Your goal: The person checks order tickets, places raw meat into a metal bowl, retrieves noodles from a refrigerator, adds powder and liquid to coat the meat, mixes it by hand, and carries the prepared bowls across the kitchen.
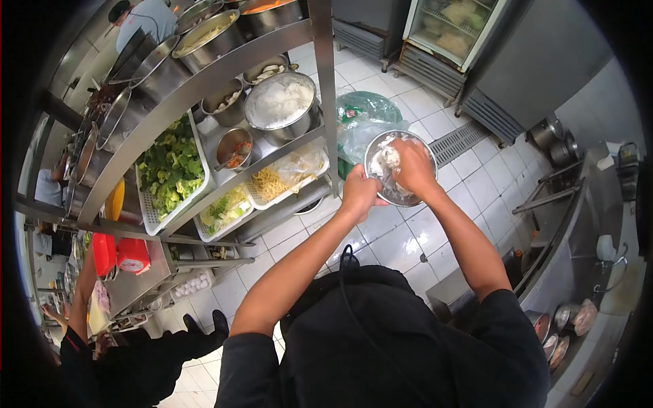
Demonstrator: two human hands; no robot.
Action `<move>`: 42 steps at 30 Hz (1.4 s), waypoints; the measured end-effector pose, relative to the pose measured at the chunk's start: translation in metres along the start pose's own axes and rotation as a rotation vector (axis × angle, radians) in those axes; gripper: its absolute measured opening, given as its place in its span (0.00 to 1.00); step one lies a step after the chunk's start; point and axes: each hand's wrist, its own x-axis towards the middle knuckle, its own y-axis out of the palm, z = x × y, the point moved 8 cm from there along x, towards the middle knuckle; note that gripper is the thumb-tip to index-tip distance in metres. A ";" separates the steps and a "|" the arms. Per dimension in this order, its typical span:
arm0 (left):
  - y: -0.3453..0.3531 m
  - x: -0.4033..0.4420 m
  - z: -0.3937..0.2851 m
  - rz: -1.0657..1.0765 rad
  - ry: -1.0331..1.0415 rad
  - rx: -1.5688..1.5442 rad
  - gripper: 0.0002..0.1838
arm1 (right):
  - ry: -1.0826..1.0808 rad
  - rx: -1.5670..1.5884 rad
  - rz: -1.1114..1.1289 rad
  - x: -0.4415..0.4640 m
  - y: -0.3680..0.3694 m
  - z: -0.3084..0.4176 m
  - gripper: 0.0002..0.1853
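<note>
My left hand [360, 194] grips the left rim of a round metal bowl [403, 201], thumb near the edge, and the bowl is held out in front of me above the floor. Inside it lies white, floury food [389, 158]; its exact kind cannot be made out. My right hand [412, 167] reaches into the bowl from the right, fingers curled into the white stuff and partly hidden by it. Left of the bowl, a larger pot heaped with white powder [281, 102] stands on the metal shelf.
The shelf rack [324, 81] holds a crate of broccoli [173, 170], noodles [271, 182] and several pots. Behind the bowl is a green-tinted plastic bag [367, 112]. A co-worker [136, 360] stands at lower left. A glass-door fridge [449, 30] and a floor drain [462, 143] lie beyond.
</note>
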 end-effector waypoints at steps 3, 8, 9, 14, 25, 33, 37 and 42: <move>0.000 -0.006 -0.010 0.010 0.014 0.018 0.11 | -0.112 0.115 0.148 -0.010 0.024 0.011 0.24; -0.016 0.002 0.007 -0.041 -0.053 -0.056 0.10 | -0.092 -0.183 0.574 -0.011 0.032 0.007 0.21; -0.017 0.003 0.006 -0.059 -0.030 -0.077 0.10 | -0.089 -0.158 0.449 -0.008 0.018 0.006 0.21; -0.018 -0.007 -0.014 -0.127 0.019 -0.042 0.09 | 0.124 -0.098 0.079 -0.011 0.003 0.009 0.34; -0.018 -0.031 -0.011 -0.052 -0.037 -0.071 0.13 | 0.005 0.066 0.044 -0.003 0.017 0.026 0.30; -0.046 -0.008 0.033 -0.116 -0.101 -0.038 0.13 | 0.007 0.100 0.177 -0.006 0.029 0.018 0.23; -0.054 -0.005 0.026 -0.116 -0.059 -0.041 0.15 | -0.084 0.195 0.036 0.010 -0.036 0.052 0.16; -0.052 -0.005 0.019 -0.101 -0.033 -0.160 0.11 | -0.086 0.190 0.138 0.005 -0.023 0.037 0.26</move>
